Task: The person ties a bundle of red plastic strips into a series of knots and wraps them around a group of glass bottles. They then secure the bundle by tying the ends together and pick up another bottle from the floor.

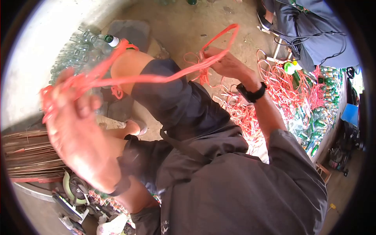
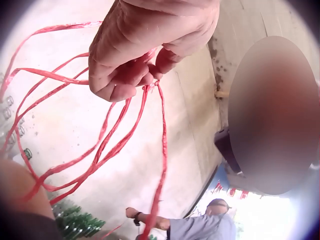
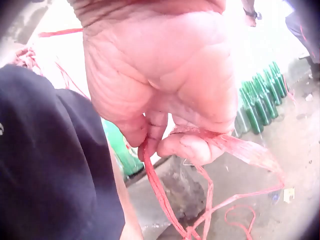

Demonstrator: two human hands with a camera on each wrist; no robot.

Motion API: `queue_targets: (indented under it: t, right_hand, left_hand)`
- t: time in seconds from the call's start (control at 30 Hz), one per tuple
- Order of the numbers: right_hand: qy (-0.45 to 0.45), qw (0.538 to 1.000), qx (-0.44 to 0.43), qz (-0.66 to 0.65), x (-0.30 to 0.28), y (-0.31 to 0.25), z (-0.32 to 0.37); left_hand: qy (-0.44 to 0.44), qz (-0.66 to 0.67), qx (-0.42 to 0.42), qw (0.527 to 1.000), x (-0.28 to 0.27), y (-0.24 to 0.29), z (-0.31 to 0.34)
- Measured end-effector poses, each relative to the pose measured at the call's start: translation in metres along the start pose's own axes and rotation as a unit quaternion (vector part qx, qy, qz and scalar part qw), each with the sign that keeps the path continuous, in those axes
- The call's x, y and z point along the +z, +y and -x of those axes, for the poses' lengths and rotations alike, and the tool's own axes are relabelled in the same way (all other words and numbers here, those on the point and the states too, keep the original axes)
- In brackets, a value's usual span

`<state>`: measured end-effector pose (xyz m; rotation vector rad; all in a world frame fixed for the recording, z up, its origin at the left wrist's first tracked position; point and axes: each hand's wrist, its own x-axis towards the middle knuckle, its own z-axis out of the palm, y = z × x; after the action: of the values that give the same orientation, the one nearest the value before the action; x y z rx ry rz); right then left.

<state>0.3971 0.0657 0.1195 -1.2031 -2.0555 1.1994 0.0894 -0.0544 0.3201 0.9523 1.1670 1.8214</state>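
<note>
My left hand, blurred in the head view, grips a bunch of red plastic twine. In the left wrist view its fingers curl round the strands, and several lengths hang down and away to the left. My right hand pinches another part of the same twine, with a loop standing up past the fingertips. The right wrist view has the twine passing between curled fingers and trailing below. Between the two hands a strand runs slackly across, over my bent knee.
Clear glass bottles stand by the wall, a dark-necked bottle beside my knee. Loose red twine lies heaped at right, near green bottles. Flat stacked sheets lie at left. Another person in grey trousers is close by.
</note>
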Motion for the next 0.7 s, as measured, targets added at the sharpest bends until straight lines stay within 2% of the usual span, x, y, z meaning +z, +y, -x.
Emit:
queue_targets:
  t: [0.07, 0.13, 0.2, 0.23, 0.27, 0.33, 0.37, 0.43, 0.47, 0.53, 0.57, 0.7]
  right_hand:
    - [-0.032, 0.999, 0.025, 0.016, -0.024, -0.038, 0.004]
    - [-0.026, 0.999, 0.017, 0.025, -0.037, -0.058, 0.001]
    - [0.002, 0.998, 0.02, -0.054, -0.044, -0.074, 0.002]
    - [0.019, 0.999, -0.016, -0.026, -0.049, -0.087, 0.001]
    - [0.019, 0.999, -0.017, -0.027, -0.054, -0.095, -0.001]
    - [0.026, 0.999, -0.034, 0.01, -0.058, -0.106, -0.007]
    - [0.071, 0.991, -0.105, 0.053, -0.056, -0.106, -0.011]
    - [0.068, 0.995, -0.08, -0.001, -0.054, -0.114, -0.019]
    - [0.064, 0.995, -0.055, -0.054, -0.053, -0.118, -0.023]
    - [0.059, 0.993, -0.057, -0.084, -0.048, -0.126, -0.03]
    - [0.055, 0.991, -0.06, -0.111, -0.046, -0.129, -0.033]
    - [0.082, 0.991, -0.082, -0.064, -0.044, -0.139, -0.038]
  left_hand:
    - [-0.048, -0.049, -0.037, 0.997, 0.018, -0.018, 0.0]
    - [-0.07, -0.072, -0.05, 0.994, 0.036, -0.041, 0.003]
    - [-0.087, -0.117, -0.102, 0.984, 0.054, -0.056, 0.005]
    - [-0.158, -0.128, -0.087, 0.975, 0.054, -0.069, 0.0]
    - [-0.157, -0.129, -0.087, 0.975, 0.057, -0.077, -0.001]
    - [-0.157, -0.094, -0.16, 0.97, 0.07, -0.09, 0.002]
    - [-0.156, -0.094, -0.16, 0.97, 0.072, -0.094, 0.002]
    - [-0.239, -0.199, -0.169, 0.935, 0.075, -0.102, 0.003]
    - [-0.239, -0.201, -0.169, 0.935, 0.079, -0.106, 0.004]
    - [-0.237, -0.149, -0.168, 0.945, 0.086, -0.115, 0.006]
    - [-0.237, -0.166, -0.171, 0.942, 0.085, -0.124, 0.005]
    - [-0.17, -0.101, -0.173, 0.965, 0.086, -0.136, 0.012]
